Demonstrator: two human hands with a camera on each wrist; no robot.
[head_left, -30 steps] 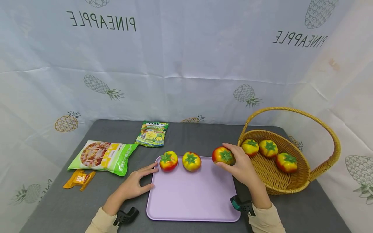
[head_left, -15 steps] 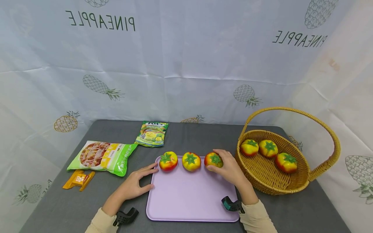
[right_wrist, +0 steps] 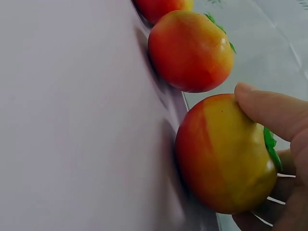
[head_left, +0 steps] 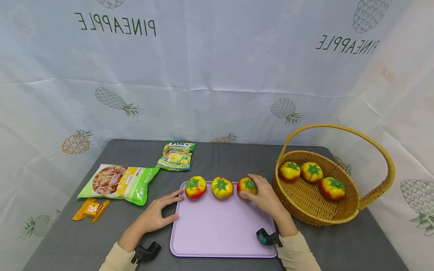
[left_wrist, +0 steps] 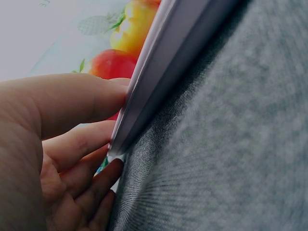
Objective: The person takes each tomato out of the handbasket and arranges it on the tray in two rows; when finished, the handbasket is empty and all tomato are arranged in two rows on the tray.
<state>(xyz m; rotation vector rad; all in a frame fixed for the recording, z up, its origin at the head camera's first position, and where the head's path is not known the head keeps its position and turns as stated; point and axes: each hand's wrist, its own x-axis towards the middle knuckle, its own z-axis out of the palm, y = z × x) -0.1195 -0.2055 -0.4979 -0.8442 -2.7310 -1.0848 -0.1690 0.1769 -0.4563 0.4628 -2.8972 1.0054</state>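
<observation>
Along the far edge of the pale purple rectangular tray point(head_left: 223, 229), toward its right corner, your right hand point(head_left: 266, 196) grips a round, glossy red-and-yellow fruit with a green leafy cap point(head_left: 244, 186), thumb and fingers curled about its sides. To its left, well within the same row, sit 2 similar pieces, the middle fruit point(head_left: 222, 191) and the left fruit point(head_left: 195, 192), a small gap between each. Your left hand point(head_left: 153, 216) is spread, fingers relaxed, its tips touching the tray's left rim near the far corner. Just right of the tray stands a tan woven basket with a tall arched handle point(head_left: 310, 207), 3 like fruits point(head_left: 332, 190) inside. Left of the tray on the dark grey table point(head_left: 135, 248) lie a green-and-white plastic food bag point(head_left: 116, 182) and, nearer you, a small orange wrapped packet point(head_left: 91, 209); a green-and-yellow candy bag point(head_left: 176, 156) lies beyond the tray's far left corner.
</observation>
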